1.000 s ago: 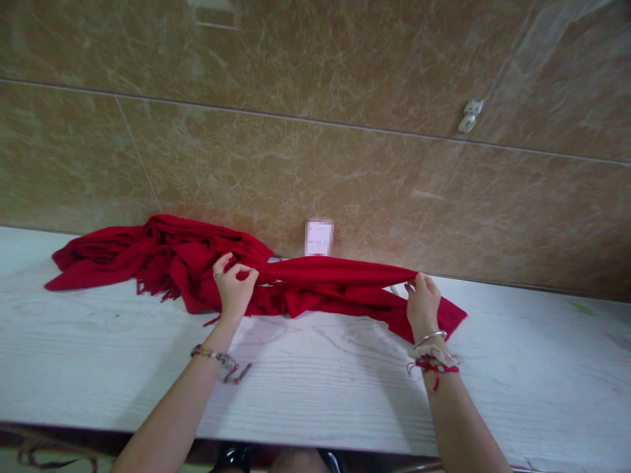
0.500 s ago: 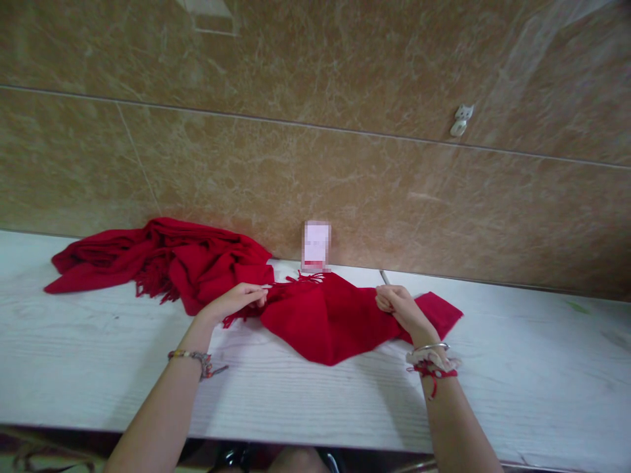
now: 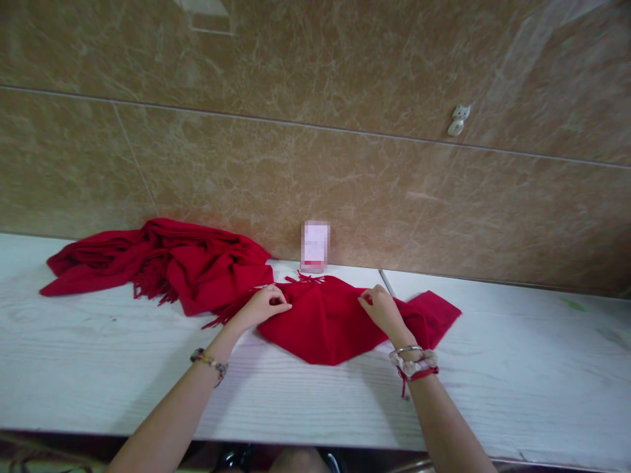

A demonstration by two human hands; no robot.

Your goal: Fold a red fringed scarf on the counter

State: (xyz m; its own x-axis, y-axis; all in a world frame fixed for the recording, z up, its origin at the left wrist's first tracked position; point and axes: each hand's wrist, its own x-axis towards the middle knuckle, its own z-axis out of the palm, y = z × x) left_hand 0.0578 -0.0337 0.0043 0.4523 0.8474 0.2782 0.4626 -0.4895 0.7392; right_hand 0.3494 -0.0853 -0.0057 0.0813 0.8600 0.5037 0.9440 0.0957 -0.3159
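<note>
A red fringed scarf (image 3: pixel 325 328) lies partly spread on the white wood-grain tabletop, its right end folded out beyond my right wrist. My left hand (image 3: pixel 266 305) is over its left part, thumb and index finger curved together in a pinch. Over the scarf's right part, my right hand (image 3: pixel 380 307) has its thumb and index finger pinched too. What either pinch holds, if anything, is too small to make out. To the left lies a crumpled heap of red fringed cloth (image 3: pixel 207 263); whether it joins the spread scarf I cannot tell.
A small pale card or box (image 3: pixel 315 244), blurred out, stands against the brown marbled tile wall (image 3: pixel 221 177). A white cat figure (image 3: pixel 459 120) is fixed on the wall. The table's front edge (image 3: pixel 276 441) runs along the bottom, with a seam (image 3: pixel 387 282) near the wall.
Both hands have moved inward over the scarf, the left to the right and the right to the left. Their fingers have loosened from fists into pinches. The scarf's shape is almost the same.
</note>
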